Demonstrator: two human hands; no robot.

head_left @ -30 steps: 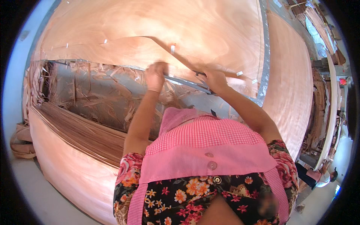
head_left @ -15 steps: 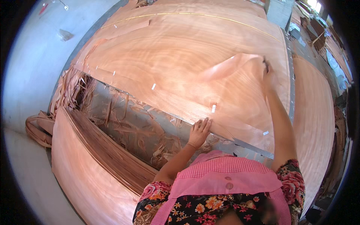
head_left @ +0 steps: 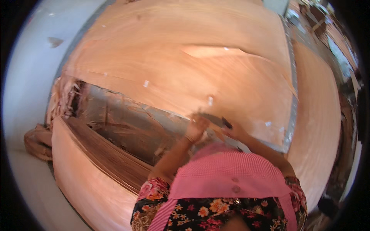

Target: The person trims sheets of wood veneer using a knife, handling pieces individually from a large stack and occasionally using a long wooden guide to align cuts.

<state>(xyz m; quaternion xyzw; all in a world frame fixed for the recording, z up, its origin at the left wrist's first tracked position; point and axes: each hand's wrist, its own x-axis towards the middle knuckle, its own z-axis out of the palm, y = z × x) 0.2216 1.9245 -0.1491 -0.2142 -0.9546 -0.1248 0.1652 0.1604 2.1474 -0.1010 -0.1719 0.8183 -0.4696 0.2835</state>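
Observation:
A wide, thin sheet of reddish wood veneer lies before me, with small white tape pieces along its near side. At its near edge my left hand has curled fingers and seems to pinch the edge, though motion blurs it. Close by on the right, my right hand is closed around a small dark tool; its kind is too blurred to tell. Between the hands the sheet's edge is in shadow. Farther off, a raised fold runs across the veneer.
A curved stack of veneer stands at the near left, with torn scraps in the gap beside it. Another large sheet lies at the right. A pale wall rises on the left; a grey border edges the work surface.
My right hand has come from the far right back to the near edge, beside my left hand, still with the dark tool. My left hand's spread fingers have curled. The fold's shape has changed.

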